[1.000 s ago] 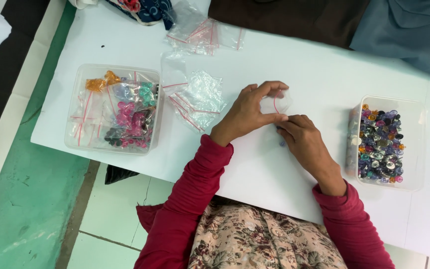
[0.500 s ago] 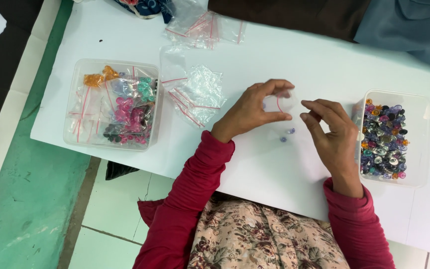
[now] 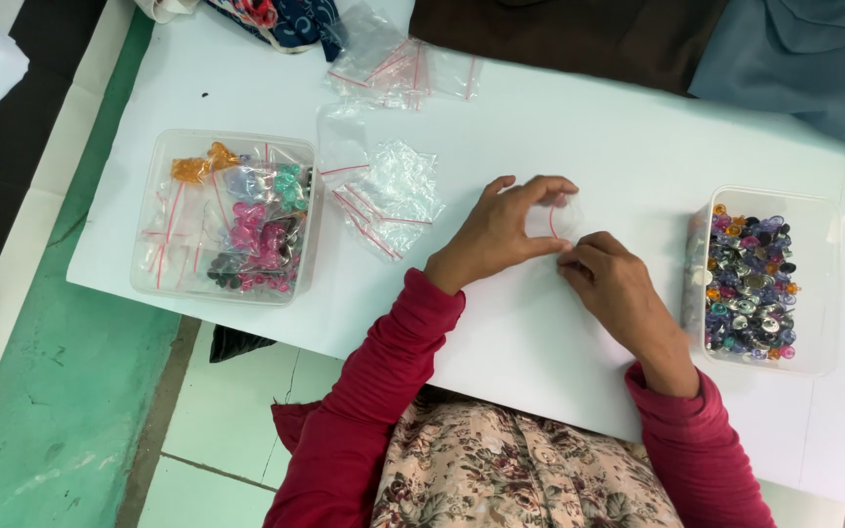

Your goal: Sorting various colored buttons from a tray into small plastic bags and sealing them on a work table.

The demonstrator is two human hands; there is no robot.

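- The left hand (image 3: 501, 230) was curled over the white table (image 3: 638, 156), thumb and forefinger pinched on the mouth of a small clear plastic zip bag with a red seal line (image 3: 554, 217), holding it just off the tabletop.
- The right hand (image 3: 618, 288) met it from below, fingertips drawn together at the bag's lower edge; whether a bead sat between them could not be told.
- The bag looked featherlight, limp and slick, liable to fold or slide if gripped mid-sheet; the stiffer seal strip at the mouth seemed the surest place to take hold.
- To the right, near the right hand but apart from it, stood a clear rectangular plastic tub of mixed coloured beads (image 3: 750, 284), small, hard and prone to roll.
- To the left of the left hand lay a loose heap of empty clear zip bags with red seals (image 3: 388, 200).
- Further left sat a second clear plastic tub holding filled bags of orange, pink and green pieces (image 3: 232, 220).
- Farthest off, at the table's far edge, lay more clear bags (image 3: 403, 64) and dark brown and blue-grey cloth (image 3: 657, 39).
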